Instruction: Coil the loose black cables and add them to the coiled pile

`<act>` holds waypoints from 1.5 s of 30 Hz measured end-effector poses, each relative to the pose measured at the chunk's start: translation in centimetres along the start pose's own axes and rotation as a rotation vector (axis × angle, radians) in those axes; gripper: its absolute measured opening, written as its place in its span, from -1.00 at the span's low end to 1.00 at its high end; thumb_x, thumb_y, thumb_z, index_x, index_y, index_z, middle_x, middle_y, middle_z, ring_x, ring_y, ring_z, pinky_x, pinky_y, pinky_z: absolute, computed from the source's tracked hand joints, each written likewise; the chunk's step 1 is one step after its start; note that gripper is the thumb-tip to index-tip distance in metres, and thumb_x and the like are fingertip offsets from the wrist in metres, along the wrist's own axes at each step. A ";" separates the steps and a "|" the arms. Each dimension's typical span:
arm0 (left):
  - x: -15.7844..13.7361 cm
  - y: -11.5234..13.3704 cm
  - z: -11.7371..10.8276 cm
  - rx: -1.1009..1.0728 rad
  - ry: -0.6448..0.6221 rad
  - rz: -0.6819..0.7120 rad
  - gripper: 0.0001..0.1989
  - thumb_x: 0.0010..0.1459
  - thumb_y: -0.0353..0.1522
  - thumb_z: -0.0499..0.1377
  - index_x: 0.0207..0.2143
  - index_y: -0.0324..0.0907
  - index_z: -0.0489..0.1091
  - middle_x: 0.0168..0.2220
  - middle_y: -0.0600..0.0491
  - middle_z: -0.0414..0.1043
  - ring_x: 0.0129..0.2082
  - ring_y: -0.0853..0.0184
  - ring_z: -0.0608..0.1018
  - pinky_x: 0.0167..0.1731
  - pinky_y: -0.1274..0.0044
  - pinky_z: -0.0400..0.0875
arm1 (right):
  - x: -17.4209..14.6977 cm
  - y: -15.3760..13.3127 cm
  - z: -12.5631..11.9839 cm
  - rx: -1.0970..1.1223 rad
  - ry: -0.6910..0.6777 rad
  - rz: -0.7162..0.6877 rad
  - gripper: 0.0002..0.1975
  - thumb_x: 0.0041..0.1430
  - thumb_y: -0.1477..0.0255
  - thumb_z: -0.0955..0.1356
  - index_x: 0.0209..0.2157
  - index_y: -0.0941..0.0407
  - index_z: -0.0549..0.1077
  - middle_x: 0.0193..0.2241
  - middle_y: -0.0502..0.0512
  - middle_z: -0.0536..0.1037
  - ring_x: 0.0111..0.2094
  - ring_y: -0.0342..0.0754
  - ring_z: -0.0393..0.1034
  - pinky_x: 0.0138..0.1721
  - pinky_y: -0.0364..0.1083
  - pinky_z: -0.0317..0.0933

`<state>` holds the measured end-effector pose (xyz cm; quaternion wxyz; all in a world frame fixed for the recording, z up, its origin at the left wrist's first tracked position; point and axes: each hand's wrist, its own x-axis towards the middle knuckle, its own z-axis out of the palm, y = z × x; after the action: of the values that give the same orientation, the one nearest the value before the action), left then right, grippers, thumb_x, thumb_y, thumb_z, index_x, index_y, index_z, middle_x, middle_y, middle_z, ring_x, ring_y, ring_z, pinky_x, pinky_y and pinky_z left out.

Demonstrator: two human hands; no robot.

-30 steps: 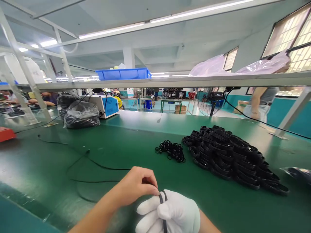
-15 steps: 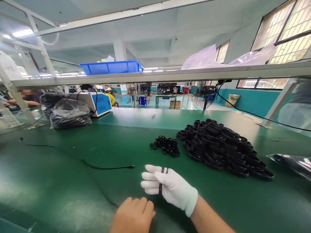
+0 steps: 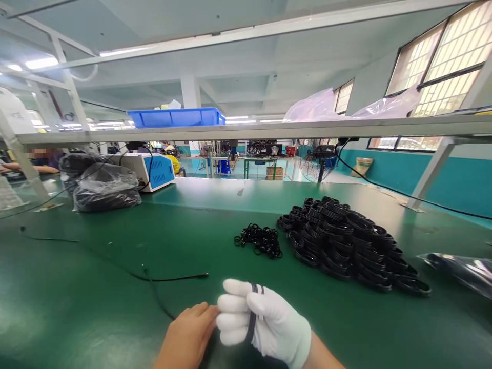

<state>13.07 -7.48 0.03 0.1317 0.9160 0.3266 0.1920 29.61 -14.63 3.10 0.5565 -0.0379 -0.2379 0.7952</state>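
Note:
A black cable (image 3: 157, 294) lies in a loose curve over the green tabletop, and one of its ends points toward my hands. My left hand (image 3: 190, 333), bare, is closed where the cable runs into it; its grip is partly hidden. Around the fingers of my white-gloved right hand (image 3: 265, 320) go several turns of black cable, held under the thumb. The gloved fingertips are right beside my left hand. Beyond them sits a small heap of black rings (image 3: 261, 241). A large pile of coiled black cables (image 3: 342, 246) is to its right.
Bagged black goods (image 3: 107, 189) and a blue-and-white machine (image 3: 154, 171) stand at the back left. A clear bag (image 3: 457, 271) lies at the right. Overhead, a shelf (image 3: 249, 130) bears a blue tray (image 3: 177, 118). A person's arm shows at far left.
My left hand has moved up and left, to beside the gloved fingertips. My right hand sits slightly lower, its fingers more curled. The loose cable has shifted, and the view has tilted up slightly.

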 end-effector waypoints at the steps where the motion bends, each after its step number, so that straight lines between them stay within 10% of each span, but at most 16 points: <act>1: -0.8 -0.1 0.3 0.155 0.039 0.037 -0.74 0.16 -0.43 -0.05 -0.41 -0.09 0.42 -0.48 0.11 0.46 -0.51 0.32 0.44 -0.50 0.55 0.21 | 0.2 -0.4 0.2 -0.012 0.017 -0.052 -0.63 -0.19 0.41 0.50 -0.45 0.16 0.23 -0.56 -0.13 0.03 -0.52 -0.24 -0.02 -0.47 -0.18 -0.18; 10: -0.9 4.5 -1.5 0.365 0.028 0.303 -0.83 0.07 -0.53 0.07 -0.53 -0.15 0.33 -0.55 0.12 0.40 -0.56 0.33 0.40 -0.52 0.51 0.08 | 0.1 0.3 -1.4 -0.385 0.386 -0.033 -0.59 -0.14 0.37 0.49 -0.24 0.22 0.38 -0.46 0.00 0.38 -0.42 -0.17 0.27 -0.30 -0.10 0.09; 15: 2.4 3.4 -6.2 -0.143 -0.230 0.091 -0.96 -0.06 -0.42 0.23 -0.49 -0.16 0.40 -0.49 0.17 0.39 -0.47 0.40 0.40 -0.48 0.61 0.16 | -0.8 1.5 -2.0 -0.347 0.070 0.316 -0.56 -0.12 0.31 0.46 -0.23 0.31 0.41 -0.46 0.13 0.44 -0.44 -0.08 0.36 -0.31 -0.03 0.14; 20: 2.8 1.3 -4.0 -0.679 -0.344 -0.159 -0.91 -0.09 -0.37 0.21 -0.52 -0.24 0.41 -0.57 0.16 0.40 -0.54 0.42 0.39 -0.54 0.65 0.22 | -0.7 2.6 -1.5 -0.117 -0.038 0.399 -0.68 -0.16 0.38 0.47 -0.38 0.26 0.38 -0.56 0.01 0.36 -0.52 -0.17 0.27 -0.39 -0.13 0.08; 24: 0.6 1.1 -0.8 -0.573 -0.184 -0.208 -0.78 0.09 -0.43 -0.02 -0.48 -0.23 0.40 -0.45 0.06 0.47 -0.41 0.33 0.47 -0.44 0.60 0.27 | 0.3 2.4 -0.4 0.058 0.025 0.180 -0.68 -0.21 0.48 0.49 -0.43 0.21 0.31 -0.59 -0.11 0.19 -0.54 -0.25 0.14 -0.48 -0.21 -0.06; 31: -2.9 3.7 1.0 0.376 -0.137 -0.220 -0.69 0.17 -0.54 -0.10 -0.35 -0.09 0.40 -0.41 0.08 0.48 -0.45 0.22 0.54 -0.54 0.54 0.17 | 0.6 0.7 -1.8 -0.133 0.487 -0.166 -0.52 -0.17 0.39 0.50 -0.17 0.20 0.37 -0.25 0.19 0.47 -0.22 0.02 0.39 -0.17 0.01 0.16; 40: -1.6 4.0 -1.5 0.407 0.062 0.281 -0.87 0.04 -0.49 0.14 -0.53 -0.15 0.32 -0.54 0.12 0.41 -0.55 0.31 0.41 -0.51 0.50 0.08 | 0.5 1.9 -1.8 -0.357 0.481 0.033 -0.61 -0.21 0.42 0.51 -0.29 0.24 0.43 -0.49 0.04 0.46 -0.45 -0.15 0.34 -0.34 -0.10 0.18; 45: 1.6 2.7 -6.0 0.153 -0.235 0.315 -0.83 -0.04 -0.31 0.28 -0.50 -0.16 0.34 -0.51 0.17 0.41 -0.49 0.39 0.39 -0.47 0.55 0.12 | -0.2 3.1 -1.8 -0.296 0.134 0.279 -0.59 -0.14 0.27 0.47 -0.33 0.32 0.45 -0.42 0.18 0.49 -0.45 -0.09 0.40 -0.33 -0.05 0.21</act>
<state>13.05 -7.84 6.80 0.0673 0.9792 0.1754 0.0764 27.64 -15.05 0.17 0.4439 -0.2047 -0.3069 0.8166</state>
